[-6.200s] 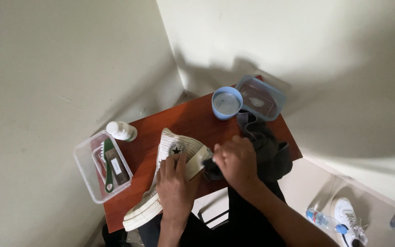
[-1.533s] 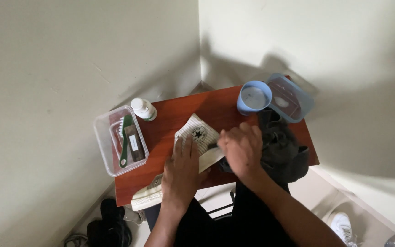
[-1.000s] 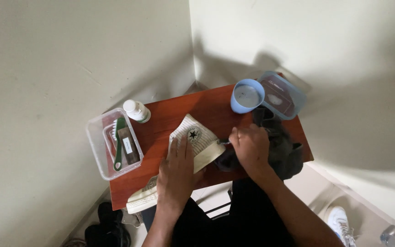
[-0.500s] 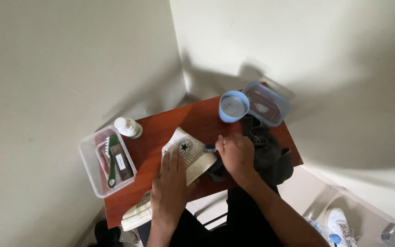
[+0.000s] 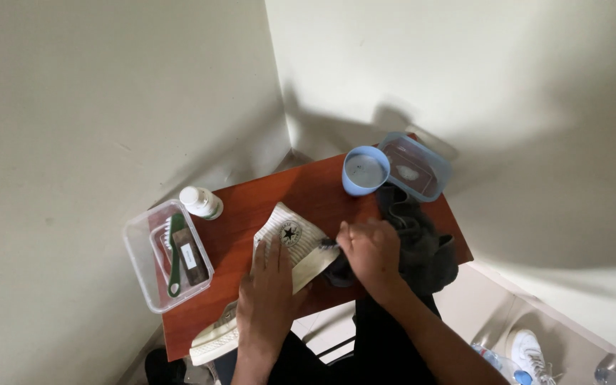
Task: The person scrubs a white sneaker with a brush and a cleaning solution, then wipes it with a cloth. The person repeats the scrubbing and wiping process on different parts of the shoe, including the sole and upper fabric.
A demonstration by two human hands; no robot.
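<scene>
Left hand (image 5: 269, 289) spread flat on cream sneaker (image 5: 290, 246); right hand (image 5: 370, 249) pinching small dark tool (image 5: 328, 244) against it.

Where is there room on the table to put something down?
Bare table lies between the white bottle, the shoe and the blue cup. Around both hands and the dark cloth it is crowded.

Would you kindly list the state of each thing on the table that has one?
Shoe: on its side, pinned by left hand.
Right hand: closed on a small dark tool at the shoe.
Blue cup: upright, open.
White bottle: upright, capped.
Clear box: lidless, green brush inside.
Dark cloth: crumpled.
</scene>
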